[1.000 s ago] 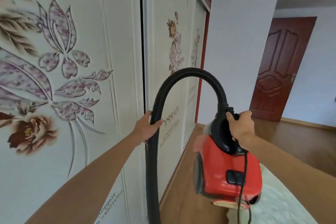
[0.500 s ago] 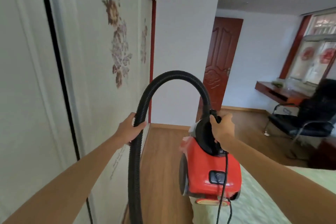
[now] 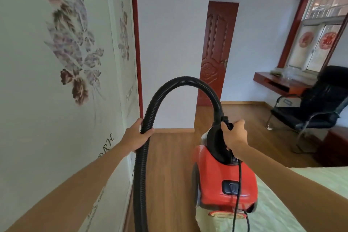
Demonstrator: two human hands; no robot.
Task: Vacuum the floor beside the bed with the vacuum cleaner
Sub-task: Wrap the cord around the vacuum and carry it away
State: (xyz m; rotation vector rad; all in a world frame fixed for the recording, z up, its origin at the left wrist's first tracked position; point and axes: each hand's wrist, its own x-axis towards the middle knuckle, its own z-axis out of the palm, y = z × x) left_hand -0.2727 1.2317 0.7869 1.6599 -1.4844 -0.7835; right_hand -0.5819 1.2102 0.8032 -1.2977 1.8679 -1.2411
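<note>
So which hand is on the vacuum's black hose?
The left hand grips the black hose; the right hand holds the red vacuum cleaner by its handle.

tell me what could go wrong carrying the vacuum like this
The power cord dangles from the red vacuum cleaner held up by the right hand; it could snag or trip the person. The black hose, gripped by the left hand, hangs close to the flowered wardrobe door and might scrape it.

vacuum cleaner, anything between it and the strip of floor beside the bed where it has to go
Nothing visible. The vacuum cleaner hangs from the right hand, the left hand grips the hose, and the wooden floor between wardrobe and bed looks bare.
</note>
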